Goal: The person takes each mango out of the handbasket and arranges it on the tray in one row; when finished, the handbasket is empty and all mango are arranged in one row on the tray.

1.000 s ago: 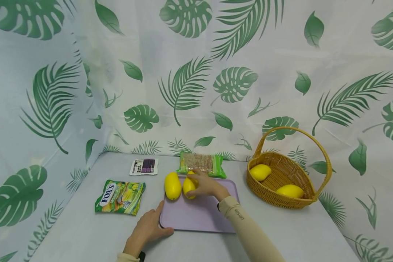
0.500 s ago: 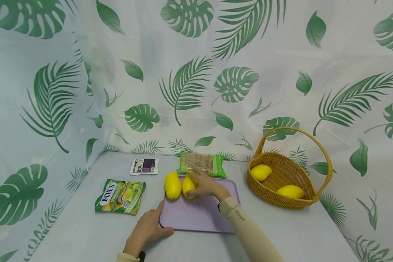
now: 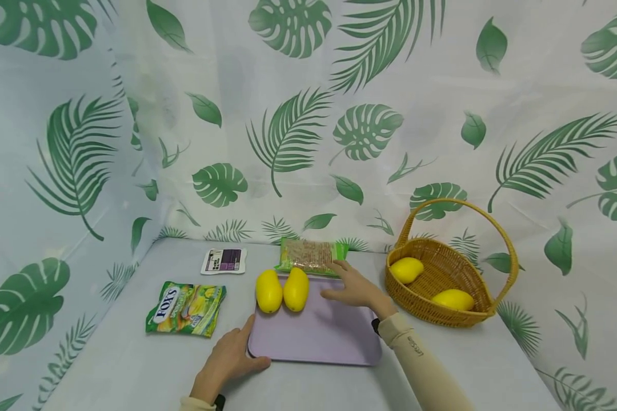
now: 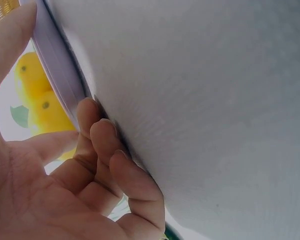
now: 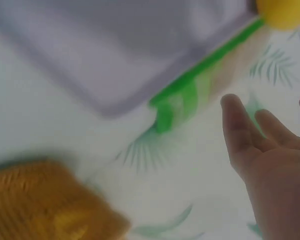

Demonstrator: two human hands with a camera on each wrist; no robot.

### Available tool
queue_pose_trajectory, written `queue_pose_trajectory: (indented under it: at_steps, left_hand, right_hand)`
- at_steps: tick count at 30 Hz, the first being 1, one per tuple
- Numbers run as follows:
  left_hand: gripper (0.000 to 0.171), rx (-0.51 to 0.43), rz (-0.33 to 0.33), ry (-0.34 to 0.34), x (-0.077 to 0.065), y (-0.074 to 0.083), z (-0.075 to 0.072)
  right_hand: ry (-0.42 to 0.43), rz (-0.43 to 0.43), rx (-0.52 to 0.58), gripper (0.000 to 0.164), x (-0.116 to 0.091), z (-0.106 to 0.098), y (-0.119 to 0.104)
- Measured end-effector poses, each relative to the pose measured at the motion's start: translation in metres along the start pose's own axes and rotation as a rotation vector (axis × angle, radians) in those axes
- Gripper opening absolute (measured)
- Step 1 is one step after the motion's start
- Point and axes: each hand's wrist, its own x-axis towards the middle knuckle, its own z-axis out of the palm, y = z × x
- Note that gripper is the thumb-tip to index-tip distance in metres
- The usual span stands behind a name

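Observation:
Two yellow mangoes (image 3: 295,289) lie side by side on the left back part of a lilac tray (image 3: 319,337). My left hand (image 3: 228,359) holds the tray at its front left corner, thumb on the front edge and forefinger along the left side. In the left wrist view, the thumb and bent fingers (image 4: 106,137) meet the tray's rim. My right hand (image 3: 357,288) hovers over the right back part of the tray, fingers spread and nothing in them. The right wrist view shows its fingers apart, near a green-edged packet (image 5: 185,100).
At the right stands a wicker basket (image 3: 416,305) with a tall handle and two more mangoes (image 3: 407,270) inside. Behind the tray lies a green-edged food packet (image 3: 308,256). To the left are a Fox's candy bag (image 3: 186,309) and a small white-and-purple packet (image 3: 224,261).
My right hand has let go of the right-hand mango on the tray and moved right, away from it. My left hand stays at the tray corner.

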Motion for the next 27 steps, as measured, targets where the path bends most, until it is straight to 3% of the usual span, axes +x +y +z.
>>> queue_pose_trajectory:
  at_steps: [14, 27]
  left_hand:
    - [0.108, 0.006, 0.002, -0.002, 0.000, -0.001, 0.000]
    - [0.109, -0.001, -0.001, 0.001, 0.000, 0.000, 0.001]
  right_hand:
    - [0.096, -0.020, -0.034, 0.083, -0.034, -0.041, 0.043]
    - [0.104, 0.066, -0.129, 0.082, -0.061, -0.097, 0.081]
